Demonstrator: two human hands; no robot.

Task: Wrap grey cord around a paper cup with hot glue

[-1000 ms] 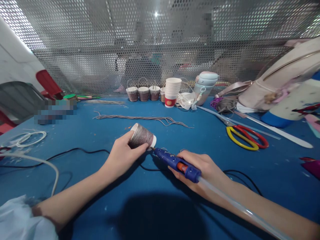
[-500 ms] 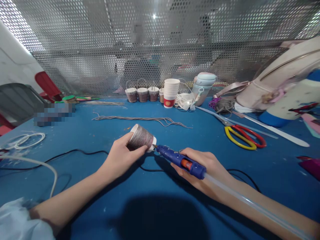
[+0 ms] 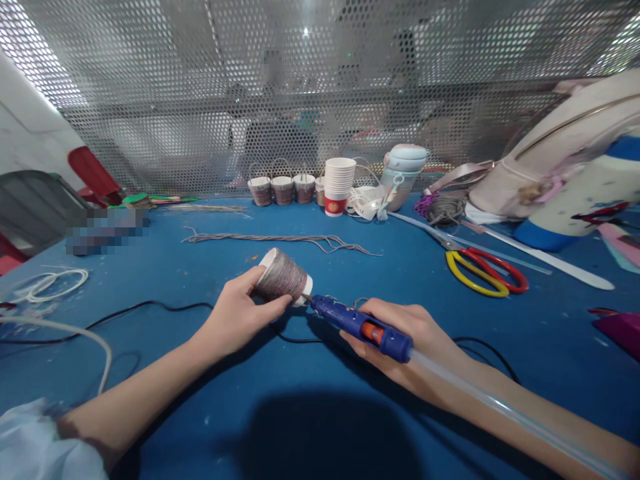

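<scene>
My left hand (image 3: 245, 308) is closed around a paper cup (image 3: 281, 275) tilted on its side, its wall wound with grey-pink yarn and a white band bare at the base end. My right hand (image 3: 400, 333) grips a blue glue gun (image 3: 345, 316), and a long clear glue stick (image 3: 480, 387) runs out of its back end over the forearm. The gun's nozzle (image 3: 307, 297) is at the edge of the yarn near the cup's base, beside my left thumb. Whether glue is coming out is too small to make out.
Several yarn-wrapped cups (image 3: 283, 191) stand at the back beside a stack of paper cups (image 3: 339, 187) and a bottle (image 3: 403, 177). Twisted yarn strands (image 3: 280, 237) lie behind my hands. Scissors (image 3: 480, 272) rest at the right; a black cable (image 3: 150, 303) crosses the table.
The glue gun's nozzle has shifted slightly left and down along the yarn's edge near the cup's base. Both hands keep their hold; the whole view has moved a little.
</scene>
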